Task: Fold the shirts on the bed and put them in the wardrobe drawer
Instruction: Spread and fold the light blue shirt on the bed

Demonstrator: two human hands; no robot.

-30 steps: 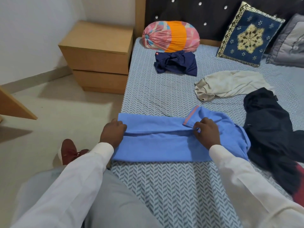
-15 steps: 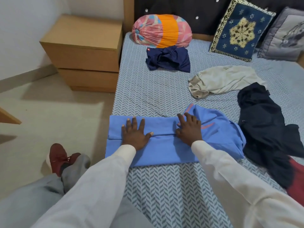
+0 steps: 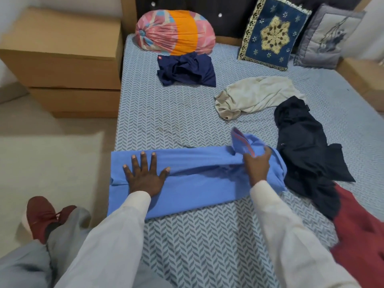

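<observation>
My left hand [image 3: 145,177] presses flat, fingers spread, on the blue shirt [image 3: 199,183]; my right hand [image 3: 257,166] pinches its lifted sleeve edge. The blue shirt lies folded lengthwise on the bed [image 3: 166,113], with a black shirt [image 3: 301,142] just beside its right end.

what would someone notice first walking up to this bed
The eye lands first on the light blue shirt, folded into a long band across the near edge of the bed. The left hand presses flat on it and the right hand grips its raised, red-striped end. Next come the pink and orange bolster at the headboard and the dark garment heaped just right of the blue shirt.
</observation>
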